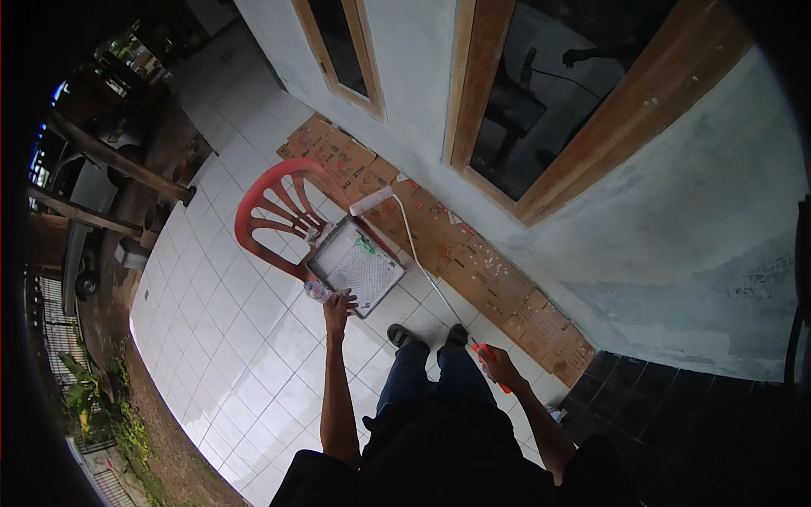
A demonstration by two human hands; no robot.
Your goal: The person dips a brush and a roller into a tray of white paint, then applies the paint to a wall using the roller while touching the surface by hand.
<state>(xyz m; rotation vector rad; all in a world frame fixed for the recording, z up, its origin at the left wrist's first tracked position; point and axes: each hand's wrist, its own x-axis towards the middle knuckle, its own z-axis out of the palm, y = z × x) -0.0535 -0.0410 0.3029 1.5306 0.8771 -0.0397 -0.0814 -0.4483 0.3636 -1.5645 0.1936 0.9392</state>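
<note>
My right hand (498, 365) grips the orange handle of a paint roller (372, 201), whose long wire frame reaches forward to a whitish roller head beside the tray. The paint tray (355, 264), with a ribbed surface and a green mark, rests on a red plastic chair (274, 196). My left hand (340, 306) is at the near left edge of the tray, its fingers against the rim. A clear plastic bottle or cup (318, 291) is right beside these fingers; whether they also touch it is unclear.
Cardboard (448, 253) lies along the foot of the grey-white wall (667, 228), which has wood-framed windows (541, 101). White tiles (245, 338) cover the floor, with dark tiles (650, 406) at the right. Wooden posts (127, 165) and a parked vehicle (89, 203) are at the left.
</note>
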